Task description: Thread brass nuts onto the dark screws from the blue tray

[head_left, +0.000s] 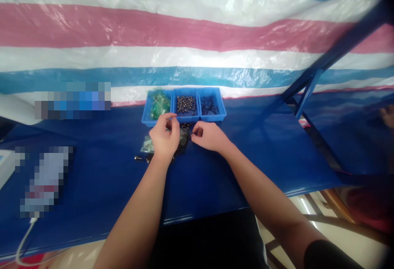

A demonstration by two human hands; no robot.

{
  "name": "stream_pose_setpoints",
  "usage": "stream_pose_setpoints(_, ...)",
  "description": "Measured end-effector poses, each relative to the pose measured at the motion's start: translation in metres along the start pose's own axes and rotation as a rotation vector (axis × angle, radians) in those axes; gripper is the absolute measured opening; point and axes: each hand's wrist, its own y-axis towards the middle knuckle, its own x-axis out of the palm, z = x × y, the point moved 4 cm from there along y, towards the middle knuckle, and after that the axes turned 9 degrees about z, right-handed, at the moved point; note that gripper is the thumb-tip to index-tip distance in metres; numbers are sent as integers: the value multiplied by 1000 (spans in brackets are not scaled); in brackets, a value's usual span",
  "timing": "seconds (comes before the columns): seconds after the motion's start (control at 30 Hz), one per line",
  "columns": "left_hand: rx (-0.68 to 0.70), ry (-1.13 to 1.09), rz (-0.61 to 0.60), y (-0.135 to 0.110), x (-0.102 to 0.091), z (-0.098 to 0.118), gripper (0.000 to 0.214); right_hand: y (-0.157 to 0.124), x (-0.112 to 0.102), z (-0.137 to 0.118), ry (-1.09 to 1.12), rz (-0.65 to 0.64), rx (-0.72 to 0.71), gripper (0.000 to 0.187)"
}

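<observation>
Fingertips (171, 117) of the left hand (164, 138) were pinched narrowly together at the front rim of the middle bin (188, 118); whether they held a piece could not be told. The right hand (209, 136) lay curled, its fingers (194, 135) drawn close at the edge of a pile of small dark parts (185, 131) between both hands on the blue table (246, 158). The left hand hid part of that pile and of a clear bag (147, 144); a loose dark piece (138, 158) lay near. Behind stood the left bin (147, 118) with green packets and the right bin (213, 117) with black bits, before a striped tarp (197, 35).
</observation>
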Motion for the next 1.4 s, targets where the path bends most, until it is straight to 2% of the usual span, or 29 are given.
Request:
stream_pose_setpoints(0.1,-3,6,-4,0,0,0,22,-4,-1,-5,-159,-161,-81,25)
stream_pose_setpoints(0.13,-2,10,-8,-1,1,0,22,-5,-2,-6,-191,-181,-97,24)
stream_pose_setpoints(0.3,8,27,-39,-2,0,3,21,-1,-3,-6,-209,-133,-103,5)
stream_pose_setpoints(0.37,6,30,-46,-2,0,3,21,1,-5,-4,-134,-44,-83,3)
stream_pose_setpoints(0.47,12,16,-95,-2,2,3,21,4,-7,1,104,111,-27,6)
stream_pose_setpoints(0.57,58,-25,-214,-3,7,5,23,6,-3,4,372,157,19,10)
stream_pose_setpoints(0.63,94,-50,-283,-4,10,6,24,6,-3,3,458,176,10,11)
stream_pose_setpoints(0.77,116,-63,-333,-6,14,4,25,8,-4,3,463,190,-29,6)
stream_pose_setpoints(0.97,128,-75,-355,-6,15,2,19,12,2,10,524,177,-39,13)
stream_pose_setpoints(1.23,109,-130,-376,-7,15,5,18,13,2,10,671,128,32,15)
stream_pose_setpoints(1.4,85,-102,-361,-8,15,5,21,12,-2,7,700,168,32,17)
